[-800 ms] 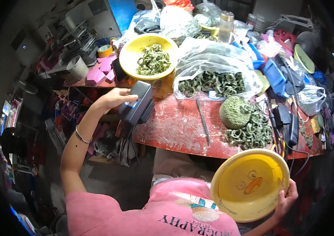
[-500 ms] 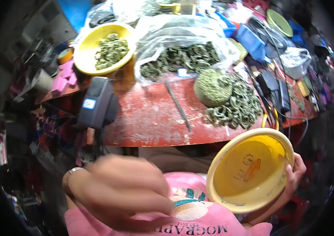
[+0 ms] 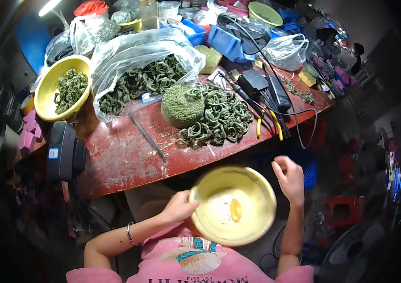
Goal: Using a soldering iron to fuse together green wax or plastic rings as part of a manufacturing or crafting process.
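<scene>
A yellow plastic basin (image 3: 210, 221) tilts toward me above my lap, with an orange mark on its inner bottom. My left hand (image 3: 181, 206), with a metal bangle at its wrist, is closed on the basin's left rim. Off to the right of the basin my right hand (image 3: 290, 179) is raised. Its fingers are loosely bent, the thumb stands apart, and I see nothing in it. Past the basin, a heap of dark green ring-shaped pieces (image 3: 224, 118) lies on the red table. Against the heap stands a round, rough green block (image 3: 183, 104).
A clear plastic bag (image 3: 151, 49) holds more green pieces. Another yellow basin (image 3: 49, 89) with such rings stands at the left. A thin metal rod (image 3: 147, 137), a black boxy device (image 3: 61, 151), yellow-handled pliers (image 3: 276, 125) and cables lie along the worn red table (image 3: 111, 160).
The basin has moved left and turned more upward. My left hand has come onto its left rim, and my right hand has let go of the right side. The head view has shifted right.
</scene>
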`<state>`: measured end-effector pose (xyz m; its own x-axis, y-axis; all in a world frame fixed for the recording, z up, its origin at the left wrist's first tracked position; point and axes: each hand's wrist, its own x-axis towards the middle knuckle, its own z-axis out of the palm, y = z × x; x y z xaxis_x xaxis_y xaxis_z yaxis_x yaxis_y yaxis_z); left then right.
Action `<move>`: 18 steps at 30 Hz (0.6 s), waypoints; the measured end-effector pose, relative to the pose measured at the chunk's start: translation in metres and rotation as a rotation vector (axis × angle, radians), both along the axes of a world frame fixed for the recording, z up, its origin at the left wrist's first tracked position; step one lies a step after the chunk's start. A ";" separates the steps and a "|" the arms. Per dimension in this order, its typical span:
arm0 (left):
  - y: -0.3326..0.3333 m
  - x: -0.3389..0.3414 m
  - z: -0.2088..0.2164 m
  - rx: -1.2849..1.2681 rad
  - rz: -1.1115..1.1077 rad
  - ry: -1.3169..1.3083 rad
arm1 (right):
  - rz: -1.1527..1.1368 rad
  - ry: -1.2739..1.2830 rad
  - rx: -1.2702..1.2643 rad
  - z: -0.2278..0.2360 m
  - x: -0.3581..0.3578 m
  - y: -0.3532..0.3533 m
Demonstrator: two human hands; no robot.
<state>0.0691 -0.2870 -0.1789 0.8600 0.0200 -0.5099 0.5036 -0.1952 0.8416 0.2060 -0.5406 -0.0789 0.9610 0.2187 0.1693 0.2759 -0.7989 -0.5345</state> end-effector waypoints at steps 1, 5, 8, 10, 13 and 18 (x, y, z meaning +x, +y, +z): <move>0.007 0.000 -0.002 0.047 0.017 0.030 | 0.056 -0.066 0.026 0.001 0.010 0.013; 0.017 0.013 0.034 0.245 0.055 0.174 | 0.307 -0.330 0.109 -0.012 0.065 0.067; 0.023 0.006 -0.019 0.296 0.158 0.175 | 0.329 -0.377 0.112 -0.032 0.097 0.089; 0.023 0.006 -0.013 0.231 0.254 0.201 | 0.386 -0.393 0.123 -0.031 0.101 0.100; 0.021 0.007 -0.029 0.186 0.429 0.050 | 0.415 -0.357 0.207 -0.042 0.102 0.107; 0.022 0.012 -0.028 0.103 0.449 0.118 | 0.374 -0.280 0.246 -0.040 0.073 0.105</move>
<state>0.0810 -0.2648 -0.2073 0.6910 0.4324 -0.5793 0.6482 -0.0161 0.7613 0.2793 -0.4358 -0.1188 0.7355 0.4592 0.4982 0.6773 -0.4790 -0.5584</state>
